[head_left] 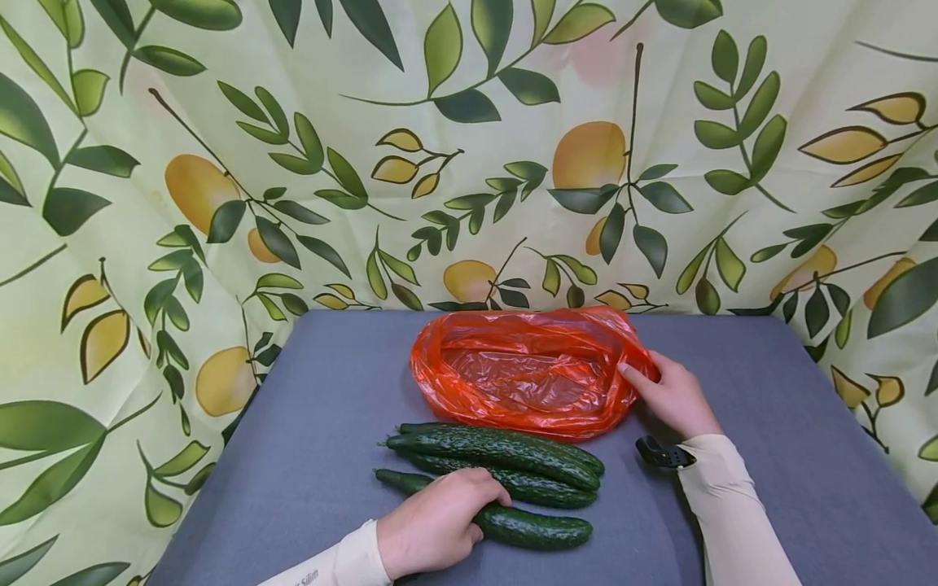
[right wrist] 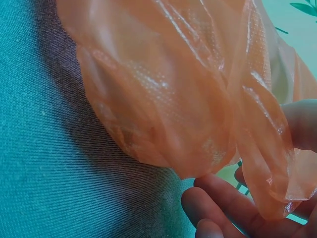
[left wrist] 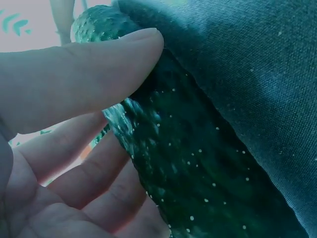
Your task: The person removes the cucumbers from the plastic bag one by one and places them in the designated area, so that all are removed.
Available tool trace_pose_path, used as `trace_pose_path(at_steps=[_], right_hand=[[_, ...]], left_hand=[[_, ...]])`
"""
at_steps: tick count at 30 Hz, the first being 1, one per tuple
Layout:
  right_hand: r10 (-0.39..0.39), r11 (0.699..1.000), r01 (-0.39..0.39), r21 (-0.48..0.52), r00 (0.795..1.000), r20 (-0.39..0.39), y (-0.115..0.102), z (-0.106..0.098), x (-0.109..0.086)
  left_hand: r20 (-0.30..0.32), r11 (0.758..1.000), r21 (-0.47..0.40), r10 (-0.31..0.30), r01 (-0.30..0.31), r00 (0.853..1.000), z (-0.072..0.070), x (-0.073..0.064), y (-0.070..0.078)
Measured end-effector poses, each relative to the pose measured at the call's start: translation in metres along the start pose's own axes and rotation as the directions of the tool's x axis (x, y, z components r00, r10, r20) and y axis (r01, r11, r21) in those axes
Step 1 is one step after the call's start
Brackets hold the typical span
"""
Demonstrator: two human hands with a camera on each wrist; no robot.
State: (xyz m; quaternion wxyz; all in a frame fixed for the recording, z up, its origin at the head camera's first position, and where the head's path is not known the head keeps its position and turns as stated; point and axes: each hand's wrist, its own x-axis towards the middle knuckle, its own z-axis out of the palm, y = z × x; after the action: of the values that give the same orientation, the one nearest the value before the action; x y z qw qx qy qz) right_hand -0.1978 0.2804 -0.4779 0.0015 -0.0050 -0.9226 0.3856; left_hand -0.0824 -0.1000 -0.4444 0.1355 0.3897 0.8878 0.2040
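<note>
My left hand (head_left: pixel 443 522) grips the nearest cucumber (head_left: pixel 538 529), its thumb over one side and fingers along the other; the left wrist view shows this dark, bumpy cucumber (left wrist: pixel 193 163) lying on the cloth. Just beyond it, more cucumbers (head_left: pixel 498 452) lie side by side, partly covered by the hand. Behind them sits a red plastic bag (head_left: pixel 528 415), its mouth spread wide and no contents visible inside. At the bag's right edge, my right hand (head_left: pixel 681 395) pinches the rim between thumb and fingers. Thin crumpled plastic (right wrist: pixel 163 99) fills much of the right wrist view.
A grey cloth-covered table (head_left: pixel 322 382) lies beneath everything. Directly behind its back edge hangs a curtain (head_left: pixel 498 146) printed with leaves and fruit, which also runs down both sides. A black band (head_left: pixel 663 452) is on the right wrist.
</note>
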Motion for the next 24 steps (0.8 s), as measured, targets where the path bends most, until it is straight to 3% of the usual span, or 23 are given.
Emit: trace_pose_path(at_steps=[13,24], right_hand=[[0.005,1.0,-0.005,-0.009,1.0,0.007,-0.0023,0.0003,-0.0005],[0.023,1.0,-0.023,-0.012,0.999,0.025,0.0008,-0.001,-0.0003]], left_hand=[[-0.082,0.99,0.137,0.037,-0.026,0.996,0.0087,0.0017,-0.0025],[-0.104,0.991,0.13,-0.001,0.014,0.995,0.0105,0.0003,-0.0041]])
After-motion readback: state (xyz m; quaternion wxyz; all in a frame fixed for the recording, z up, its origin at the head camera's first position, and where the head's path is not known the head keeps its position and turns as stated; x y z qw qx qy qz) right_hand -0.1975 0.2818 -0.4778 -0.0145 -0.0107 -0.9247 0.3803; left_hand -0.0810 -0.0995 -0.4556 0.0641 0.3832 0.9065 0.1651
